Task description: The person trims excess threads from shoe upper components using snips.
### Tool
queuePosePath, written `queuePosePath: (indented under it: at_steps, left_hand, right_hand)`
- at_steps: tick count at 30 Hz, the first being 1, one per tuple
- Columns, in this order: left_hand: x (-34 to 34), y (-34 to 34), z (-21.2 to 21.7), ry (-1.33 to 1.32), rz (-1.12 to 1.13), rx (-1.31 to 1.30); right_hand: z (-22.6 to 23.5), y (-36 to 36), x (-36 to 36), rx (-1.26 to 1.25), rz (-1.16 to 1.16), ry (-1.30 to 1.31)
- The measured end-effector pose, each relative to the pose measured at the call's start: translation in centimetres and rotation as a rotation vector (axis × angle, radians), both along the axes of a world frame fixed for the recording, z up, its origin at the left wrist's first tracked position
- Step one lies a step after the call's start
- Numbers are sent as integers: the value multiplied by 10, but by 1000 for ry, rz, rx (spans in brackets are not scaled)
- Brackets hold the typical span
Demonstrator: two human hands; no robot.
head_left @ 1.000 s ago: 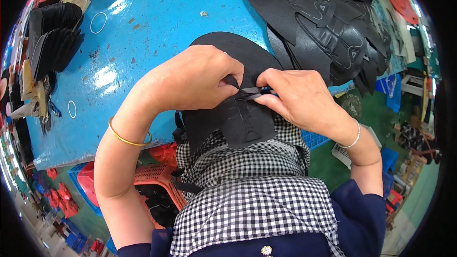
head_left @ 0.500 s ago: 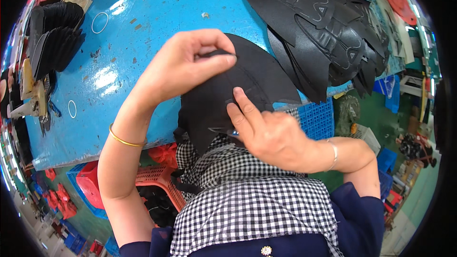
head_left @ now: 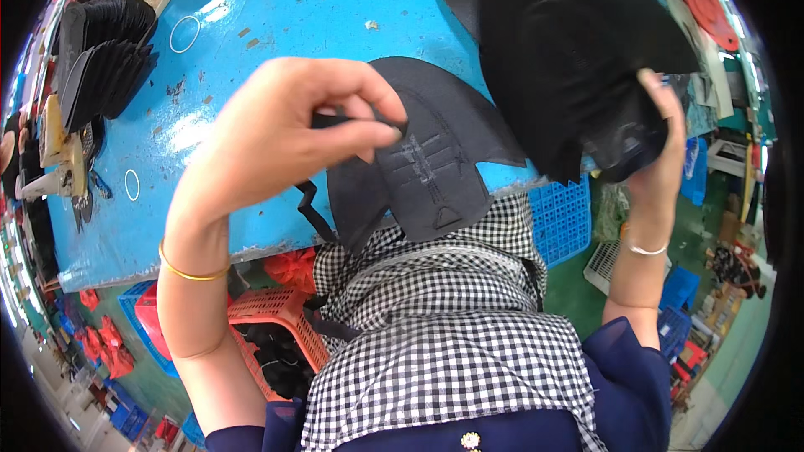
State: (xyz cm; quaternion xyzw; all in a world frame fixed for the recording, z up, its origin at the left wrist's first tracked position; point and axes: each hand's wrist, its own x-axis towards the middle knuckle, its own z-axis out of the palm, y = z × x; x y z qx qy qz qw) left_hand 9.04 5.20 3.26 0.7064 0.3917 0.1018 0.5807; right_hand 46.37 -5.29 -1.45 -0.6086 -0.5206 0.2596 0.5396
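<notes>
Surface: blue worktable [head_left: 276, 17], scuffed
Around: orange basket [head_left: 276, 318] below
Left hand [head_left: 285, 134]: pinches black strip [head_left: 343, 121]
Right hand [head_left: 662, 142]: grasps black shoe upper [head_left: 569, 50], hiding the stack

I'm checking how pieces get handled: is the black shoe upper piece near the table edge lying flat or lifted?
Mostly flat: the black upper piece lies spread on the blue table, its lower end overhanging the edge, while the left hand pinches its top edge.
</notes>
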Motion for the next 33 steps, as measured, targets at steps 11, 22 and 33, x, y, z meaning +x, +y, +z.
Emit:
queuePosePath:
  at_steps: [11,22,33]
  left_hand:
    - [34,13,-44,157,-507,274]
    - [34,1,-46,303,-307,704]
    - [25,12,-48,250,-309,516]
  right_hand:
    - [37,-5,-50,-335,256,80]
    - [-6,31,-103,4,913,-817]
    - [-5,43,-109,4,974,-729]
